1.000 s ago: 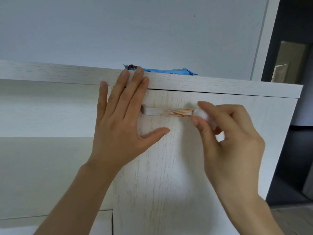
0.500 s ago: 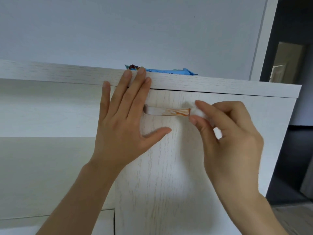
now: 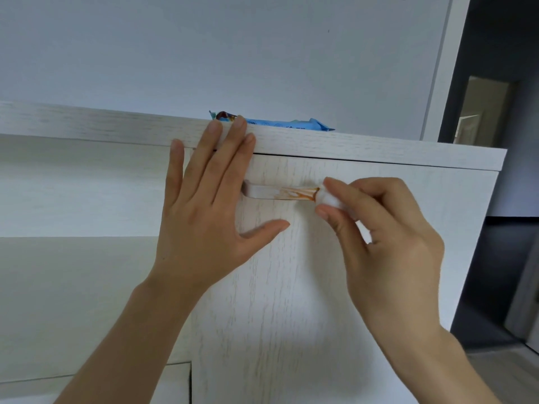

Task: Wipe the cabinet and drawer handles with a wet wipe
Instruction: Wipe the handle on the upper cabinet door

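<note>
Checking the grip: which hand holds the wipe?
The right hand pinches the wipe at the handle; the left hand lies flat.

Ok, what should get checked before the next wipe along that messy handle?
1. Wet wipe pinched in the right hand: ok.
2. Wipe touching the handle at its right end: ok.
3. Left hand pressed flat on the cabinet door: ok.
4. Handle clean: not ok, orange-brown smear remains.
5. Clean side left on the wipe: cannot tell.
6. Spare wipes pack on top of the cabinet: ok.
</note>
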`<state>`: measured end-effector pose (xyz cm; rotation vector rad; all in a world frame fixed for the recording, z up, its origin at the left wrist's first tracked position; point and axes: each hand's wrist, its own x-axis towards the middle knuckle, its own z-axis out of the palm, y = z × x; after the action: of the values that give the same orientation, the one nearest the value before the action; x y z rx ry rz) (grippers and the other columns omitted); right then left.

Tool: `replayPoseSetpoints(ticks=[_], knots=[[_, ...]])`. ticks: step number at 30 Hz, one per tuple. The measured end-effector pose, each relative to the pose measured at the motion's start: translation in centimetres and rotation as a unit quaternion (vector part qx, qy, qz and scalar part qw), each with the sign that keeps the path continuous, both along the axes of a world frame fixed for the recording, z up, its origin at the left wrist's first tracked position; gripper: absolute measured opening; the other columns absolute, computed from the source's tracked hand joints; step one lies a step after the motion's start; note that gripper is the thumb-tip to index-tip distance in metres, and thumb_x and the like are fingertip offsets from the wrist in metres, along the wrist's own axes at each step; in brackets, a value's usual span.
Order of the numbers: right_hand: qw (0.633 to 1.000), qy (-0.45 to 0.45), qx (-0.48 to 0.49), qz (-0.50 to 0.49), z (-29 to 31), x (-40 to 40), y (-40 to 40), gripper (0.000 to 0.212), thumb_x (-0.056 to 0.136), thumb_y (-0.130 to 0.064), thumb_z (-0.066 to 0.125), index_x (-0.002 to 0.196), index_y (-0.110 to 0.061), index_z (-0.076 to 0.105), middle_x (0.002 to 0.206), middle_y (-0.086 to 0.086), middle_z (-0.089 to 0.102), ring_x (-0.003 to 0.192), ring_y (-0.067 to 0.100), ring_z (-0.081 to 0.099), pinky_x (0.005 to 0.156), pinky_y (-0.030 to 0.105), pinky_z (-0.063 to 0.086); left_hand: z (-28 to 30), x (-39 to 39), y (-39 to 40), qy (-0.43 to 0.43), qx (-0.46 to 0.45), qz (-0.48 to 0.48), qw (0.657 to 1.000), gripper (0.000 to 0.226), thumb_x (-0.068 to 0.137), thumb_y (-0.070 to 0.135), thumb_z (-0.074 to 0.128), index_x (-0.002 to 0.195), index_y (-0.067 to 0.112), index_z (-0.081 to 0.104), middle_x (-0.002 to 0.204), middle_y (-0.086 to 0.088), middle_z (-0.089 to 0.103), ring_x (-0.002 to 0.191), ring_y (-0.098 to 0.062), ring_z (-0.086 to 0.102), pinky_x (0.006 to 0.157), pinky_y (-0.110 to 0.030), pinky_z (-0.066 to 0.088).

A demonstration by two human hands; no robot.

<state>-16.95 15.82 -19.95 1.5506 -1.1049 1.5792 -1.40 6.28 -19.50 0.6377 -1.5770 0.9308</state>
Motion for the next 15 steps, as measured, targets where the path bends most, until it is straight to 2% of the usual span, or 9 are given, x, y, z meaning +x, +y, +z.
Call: replayPoseSetpoints(ticks=[3,6,9,11,13,15], knots=[[0.999,-0.03,0.004,0.01,-0.11,0.47,-0.26,0.024,0.082,-0.004,0.069,0.106,-0.003,0.068,0.088,-0.002,0.051,0.078,-0.003,0.043,0.073,-0.003,0.034,0.02,0.04,-0.1,-0.001,-0.003,0.002,1.0,0.085,0.085,0.062,0.056,0.138,-0.003,0.04,0.148,-0.013,0.031,0.139,-0.03,0.025,0.116,-0.047,0.007],[0.994,-0.027,0.061,0.087,0.04,0.71,-0.4,0.018,0.085,-0.008,0.061,0.101,-0.004,0.068,0.089,-0.004,0.057,0.084,-0.004,0.049,0.076,-0.005,0.032,0.07,0.0,-0.02,-0.003,-0.002,0.002,1.0,0.085,0.086,0.062,0.056,0.138,-0.003,0.04,0.147,-0.015,0.032,0.139,-0.031,0.025,0.117,-0.046,0.006],[0.998,-0.029,0.039,0.039,0.0,0.35,0.03,0.022,0.083,-0.006,0.066,0.105,-0.003,0.068,0.091,0.005,0.059,0.083,0.007,0.049,0.079,-0.002,0.034,0.17,0.11,0.07,-0.004,0.01,-0.013,1.0,0.085,0.086,0.06,0.055,0.139,-0.003,0.038,0.148,-0.014,0.03,0.14,-0.03,0.022,0.117,-0.045,0.003],[0.999,-0.043,0.011,0.001,-0.27,0.17,0.27,0.029,0.081,-0.004,0.071,0.109,-0.004,0.067,0.09,0.001,0.053,0.077,0.003,0.046,0.075,0.001,0.037,0.13,0.35,0.05,-0.015,0.014,-0.013,1.0,0.084,0.087,0.06,0.053,0.141,-0.003,0.036,0.149,-0.013,0.027,0.141,-0.03,0.021,0.117,-0.045,0.002],[0.998,-0.059,0.001,-0.015,-0.48,0.33,0.18,0.03,0.08,-0.005,0.073,0.109,-0.006,0.068,0.088,-0.002,0.051,0.074,0.006,0.048,0.071,0.003,0.038,-0.01,0.66,-0.07,-0.029,0.009,-0.008,0.999,0.083,0.088,0.059,0.051,0.141,-0.002,0.034,0.15,-0.011,0.024,0.141,-0.029,0.02,0.118,-0.045,0.004],[0.997,-0.07,-0.01,-0.009,-0.41,0.8,-0.05,0.028,0.079,-0.006,0.073,0.107,-0.006,0.069,0.086,-0.003,0.05,0.071,0.003,0.048,0.07,0.001,0.036,-0.26,0.92,-0.17,-0.035,0.007,-0.01,0.999,0.082,0.089,0.059,0.05,0.142,-0.002,0.033,0.15,-0.01,0.024,0.141,-0.029,0.02,0.117,-0.046,0.006]])
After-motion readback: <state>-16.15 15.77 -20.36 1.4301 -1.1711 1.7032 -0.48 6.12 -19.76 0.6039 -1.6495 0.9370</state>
